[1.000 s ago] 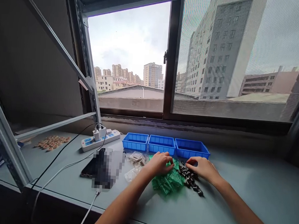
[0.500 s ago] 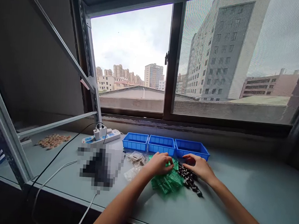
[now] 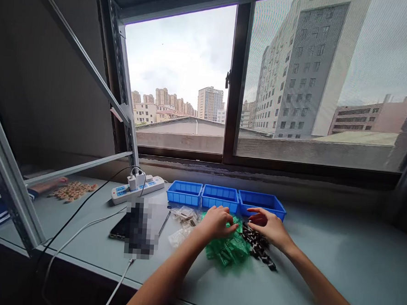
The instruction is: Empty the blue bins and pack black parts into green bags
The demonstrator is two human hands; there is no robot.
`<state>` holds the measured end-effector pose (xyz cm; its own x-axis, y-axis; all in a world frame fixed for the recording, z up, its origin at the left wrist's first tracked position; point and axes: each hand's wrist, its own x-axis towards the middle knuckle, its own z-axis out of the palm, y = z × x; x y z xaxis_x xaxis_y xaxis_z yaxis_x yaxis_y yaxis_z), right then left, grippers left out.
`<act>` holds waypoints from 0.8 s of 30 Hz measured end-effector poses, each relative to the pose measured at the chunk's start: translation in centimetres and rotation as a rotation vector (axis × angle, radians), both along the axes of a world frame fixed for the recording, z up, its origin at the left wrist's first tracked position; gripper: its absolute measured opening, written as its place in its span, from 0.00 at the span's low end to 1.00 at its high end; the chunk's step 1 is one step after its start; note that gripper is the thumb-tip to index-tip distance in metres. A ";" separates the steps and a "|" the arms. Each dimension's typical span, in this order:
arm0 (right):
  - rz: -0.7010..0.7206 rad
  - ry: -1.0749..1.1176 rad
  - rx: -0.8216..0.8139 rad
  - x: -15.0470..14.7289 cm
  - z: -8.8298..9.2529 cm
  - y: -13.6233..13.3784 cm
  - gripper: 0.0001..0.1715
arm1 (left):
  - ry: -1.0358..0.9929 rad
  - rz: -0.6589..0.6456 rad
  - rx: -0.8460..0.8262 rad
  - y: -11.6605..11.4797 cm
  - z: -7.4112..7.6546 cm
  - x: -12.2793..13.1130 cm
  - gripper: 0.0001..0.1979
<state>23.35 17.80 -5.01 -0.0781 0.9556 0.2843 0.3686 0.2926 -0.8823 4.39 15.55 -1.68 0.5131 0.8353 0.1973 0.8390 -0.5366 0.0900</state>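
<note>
My left hand (image 3: 216, 223) is over a heap of crinkled green plastic bags (image 3: 230, 250), its fingers curled in toward the thumb. Whatever may be between those fingertips is too small to make out. My right hand (image 3: 271, 229) hovers at a pile of small black and silvery parts (image 3: 258, 243), thumb and fingers apart. The pile touches the right side of the green bags and is partly covered by that hand. Left of the green heap lie clear plastic bags (image 3: 181, 236) with small metallic pieces in them.
Behind the hands three blue bins (image 3: 219, 198) stand in a row. A power strip (image 3: 137, 190), a partly blurred-out phone (image 3: 118, 230) and cables lie to the left. Beyond the metal shelf post (image 3: 12, 173) are round wooden pieces (image 3: 73, 192) and another person's arm (image 3: 49, 187).
My right hand's fingers have spread a little. My left hand stays nearly in place. At the far left, another person's arm has come into view beside the wooden pieces.
</note>
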 end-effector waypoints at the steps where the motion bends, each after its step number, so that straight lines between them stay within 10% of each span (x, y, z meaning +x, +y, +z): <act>1: 0.013 0.044 -0.018 -0.2 0.2 -0.1 0.24 | -0.012 -0.006 0.036 0.0 0.0 0.0 0.11; 24: 0.161 0.456 -0.190 -1.7 0.7 -1.0 0.41 | -0.155 -0.090 0.382 0.2 -0.6 0.5 0.09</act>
